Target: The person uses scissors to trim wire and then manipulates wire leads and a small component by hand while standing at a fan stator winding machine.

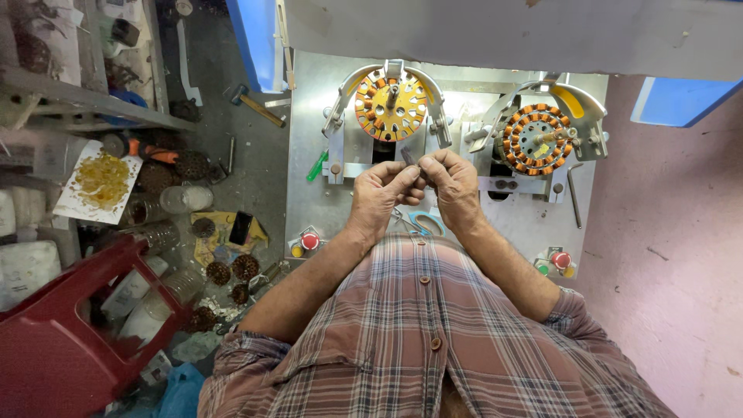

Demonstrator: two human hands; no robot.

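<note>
My left hand [381, 191] and my right hand [453, 186] meet above a grey metal winding machine [309, 193]. Both pinch a small thin dark piece [408, 155] between their fingertips; what it is I cannot tell. Just beyond the hands a yellow stator with orange windings [391, 106] sits in the left clamp. A second stator wound with copper wire [535, 139] sits in the right clamp. A pair of scissors with light blue handles [424, 223] lies on the machine under my wrists.
Red push buttons [309, 241] [561, 260] stand at the machine's near corners. A red plastic stool [70, 325], several wound stators [232, 271], jars, a hammer [255, 105] and a tray of yellow scraps [99, 183] clutter the floor at left. A pink wall [673, 232] is at right.
</note>
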